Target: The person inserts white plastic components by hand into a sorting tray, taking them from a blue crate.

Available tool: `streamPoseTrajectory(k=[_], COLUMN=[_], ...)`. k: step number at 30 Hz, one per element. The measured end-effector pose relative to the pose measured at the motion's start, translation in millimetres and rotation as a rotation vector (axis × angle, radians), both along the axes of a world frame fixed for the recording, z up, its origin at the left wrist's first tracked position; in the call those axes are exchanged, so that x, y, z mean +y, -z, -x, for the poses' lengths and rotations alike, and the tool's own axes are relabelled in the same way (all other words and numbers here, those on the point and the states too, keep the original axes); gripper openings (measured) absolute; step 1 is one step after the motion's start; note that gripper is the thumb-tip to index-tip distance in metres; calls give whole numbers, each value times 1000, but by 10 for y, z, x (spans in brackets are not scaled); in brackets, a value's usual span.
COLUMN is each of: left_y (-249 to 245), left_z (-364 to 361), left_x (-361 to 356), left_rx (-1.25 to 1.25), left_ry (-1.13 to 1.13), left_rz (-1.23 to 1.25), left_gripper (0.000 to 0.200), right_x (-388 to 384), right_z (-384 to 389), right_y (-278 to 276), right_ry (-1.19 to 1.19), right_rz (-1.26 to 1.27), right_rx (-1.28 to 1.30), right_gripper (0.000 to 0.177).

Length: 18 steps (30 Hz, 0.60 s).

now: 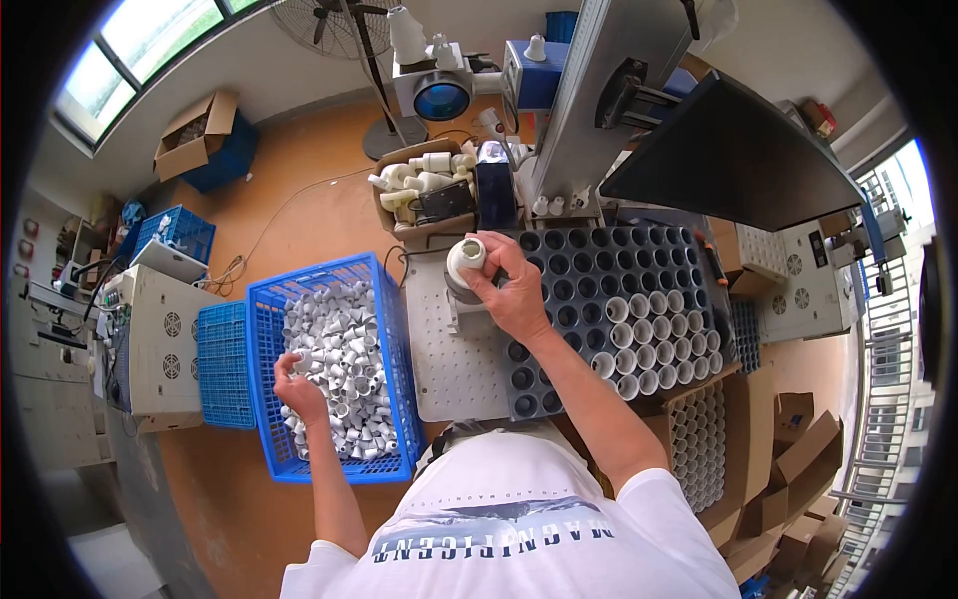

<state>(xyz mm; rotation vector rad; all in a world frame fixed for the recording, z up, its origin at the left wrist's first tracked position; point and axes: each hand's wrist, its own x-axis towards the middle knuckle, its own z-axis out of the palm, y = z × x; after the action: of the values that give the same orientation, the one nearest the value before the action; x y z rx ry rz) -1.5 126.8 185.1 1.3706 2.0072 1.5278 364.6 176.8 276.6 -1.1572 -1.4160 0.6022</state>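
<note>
In the head view my right hand (512,290) grips a white plastic lamp housing (466,258), its narrow open end facing up. The housing sits at a grey metal fixture on a perforated metal plate (459,369). My left hand (301,391) is over the left side of a blue plastic basket (261,399), fingers curled together at a white housing near the fingertips. Many loose white housings (349,374) fill that basket. To the right, a black tray (584,262) with round holes carries rows of white housings, wide mouths up, in its right-hand part.
A machine head with a dark lens (442,100) overhangs the plate from behind. A cardboard box (399,225) of white pieces stands at the back. A black monitor (733,160) juts over the tray's far side. Another carton (699,444) of housings is at the lower right.
</note>
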Motion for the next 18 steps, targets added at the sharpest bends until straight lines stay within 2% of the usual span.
streamPoseTrajectory(k=[1,4,7,10,13,18], left_y=[221,458,292,286,355,306], left_z=[-14,-545,-1096,-1342,-1387,-1570], left_x=[-141,-472,-583,-601,-593,-592], left_rx=[-13,-67,-47,4,-7,29], left_ry=[38,246,532,646,687,757], left_rz=[85,219,259,246,286,404], left_gripper=[39,38,36,37,38,36], right_x=[7,0,-90,-494,-1091,-1929], right_z=[17,38,-14,-158,-612,-1372], right_y=[13,33,120,213,528,883], right_ry=[4,14,41,151,263,368], right_rz=[-12,-51,-98,-61,61,443], right_rx=[2,-14,-27,-147,-335,-680], right_gripper=[28,27,26,27,24,25])
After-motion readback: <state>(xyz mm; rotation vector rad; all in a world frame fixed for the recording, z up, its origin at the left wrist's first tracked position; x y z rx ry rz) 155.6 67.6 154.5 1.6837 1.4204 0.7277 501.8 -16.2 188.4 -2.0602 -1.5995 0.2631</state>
